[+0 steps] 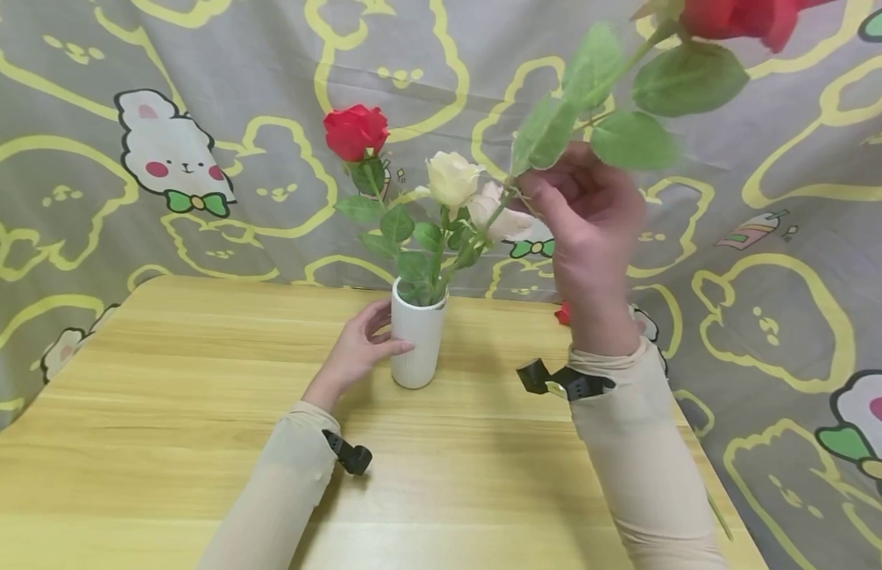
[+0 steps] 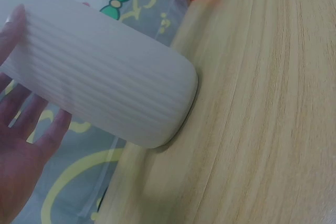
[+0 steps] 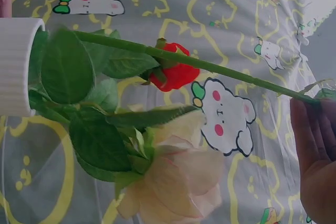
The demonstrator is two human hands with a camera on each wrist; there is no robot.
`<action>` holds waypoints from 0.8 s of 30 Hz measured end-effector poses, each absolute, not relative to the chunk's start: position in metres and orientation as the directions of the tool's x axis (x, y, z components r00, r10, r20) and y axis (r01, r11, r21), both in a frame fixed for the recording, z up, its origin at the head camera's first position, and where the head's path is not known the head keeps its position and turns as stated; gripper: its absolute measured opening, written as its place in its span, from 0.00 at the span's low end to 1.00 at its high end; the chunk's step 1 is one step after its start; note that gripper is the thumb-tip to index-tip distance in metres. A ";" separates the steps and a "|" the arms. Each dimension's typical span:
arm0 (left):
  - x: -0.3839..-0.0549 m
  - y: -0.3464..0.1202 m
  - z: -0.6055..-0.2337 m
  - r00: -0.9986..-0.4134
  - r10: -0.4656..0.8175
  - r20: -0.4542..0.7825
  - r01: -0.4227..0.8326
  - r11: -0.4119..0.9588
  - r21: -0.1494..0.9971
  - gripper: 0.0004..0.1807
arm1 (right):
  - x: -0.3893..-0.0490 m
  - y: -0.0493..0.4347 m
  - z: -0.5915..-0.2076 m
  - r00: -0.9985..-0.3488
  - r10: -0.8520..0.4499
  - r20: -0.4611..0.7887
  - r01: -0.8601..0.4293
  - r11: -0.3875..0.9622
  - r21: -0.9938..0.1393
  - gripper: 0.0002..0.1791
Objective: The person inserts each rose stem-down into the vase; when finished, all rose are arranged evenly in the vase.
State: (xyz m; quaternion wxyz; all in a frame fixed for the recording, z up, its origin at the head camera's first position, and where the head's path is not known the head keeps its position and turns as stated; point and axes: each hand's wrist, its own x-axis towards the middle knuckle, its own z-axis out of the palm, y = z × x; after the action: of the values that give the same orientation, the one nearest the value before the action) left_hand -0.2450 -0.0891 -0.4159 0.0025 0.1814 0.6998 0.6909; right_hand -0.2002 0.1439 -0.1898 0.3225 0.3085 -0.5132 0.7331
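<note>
the right hand [image 1: 591,214] pinches the stem of the held rose [image 1: 743,20] between thumb and fingers, just below its upper leaves. the fingers of the left hand [image 1: 359,340] are curled round the side of the white vase [image 1: 416,348], with the thumb laid across its ribbed front wall. the held rose slants from the vase mouth up to the upper right, its red bloom cut by the top border of the head view. in the right wrist view, the lower stem runs behind a leaf at the rim; the depth of insertion cannot be told. the vase stands upright on the wooden table [image 1: 199,427], near the far edge. it contains a red rose [image 1: 356,133] at left, a cream rose [image 1: 453,179] at centre and a pale pink rose [image 1: 501,212] at right, with green leaves over the rim. a second red flower [image 1: 563,314] shows partly behind the right wrist. each beige sleeve carries a black wrist device. a grey curtain [image 1: 270,63] with yellow outlines and white rabbit figures hangs behind the table.
</note>
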 end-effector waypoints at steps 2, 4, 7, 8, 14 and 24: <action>-0.245 -0.089 -0.416 -0.933 0.259 0.249 0.250 -0.028 0.968 0.40 | -0.203 0.141 -0.192 -0.592 0.140 0.793 -0.797 -0.244 -0.552 0.11; -0.245 -0.088 -0.415 -0.933 0.259 0.251 0.252 -0.029 0.967 0.40 | -0.206 0.137 -0.196 -0.576 0.122 0.809 -0.810 -0.218 -0.544 0.10; -0.245 -0.088 -0.416 -0.934 0.260 0.246 0.246 -0.035 0.969 0.41 | -0.212 0.132 -0.203 -0.542 0.093 0.835 -0.836 -0.163 -0.524 0.09; -0.245 -0.088 -0.415 -0.935 0.259 0.244 0.244 -0.034 0.969 0.40 | -0.214 0.130 -0.205 -0.541 0.084 0.837 -0.837 -0.157 -0.525 0.10; -0.245 -0.088 -0.417 -0.936 0.260 0.238 0.238 -0.033 0.971 0.41 | -0.220 0.125 -0.215 -0.569 0.025 0.822 -0.816 -0.137 -0.561 0.09; -0.246 -0.088 -0.417 -0.935 0.258 0.244 0.245 -0.030 0.969 0.41 | -0.220 0.112 -0.225 -0.636 -0.155 0.756 -0.767 0.012 -0.642 0.07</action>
State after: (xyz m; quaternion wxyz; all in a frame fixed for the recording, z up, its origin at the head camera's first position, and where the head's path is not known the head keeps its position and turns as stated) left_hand -0.2460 -0.0881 -0.4175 0.0045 0.1804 0.6963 0.6947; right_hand -0.2199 0.1122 -0.2252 0.2501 0.3459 -0.6660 0.6118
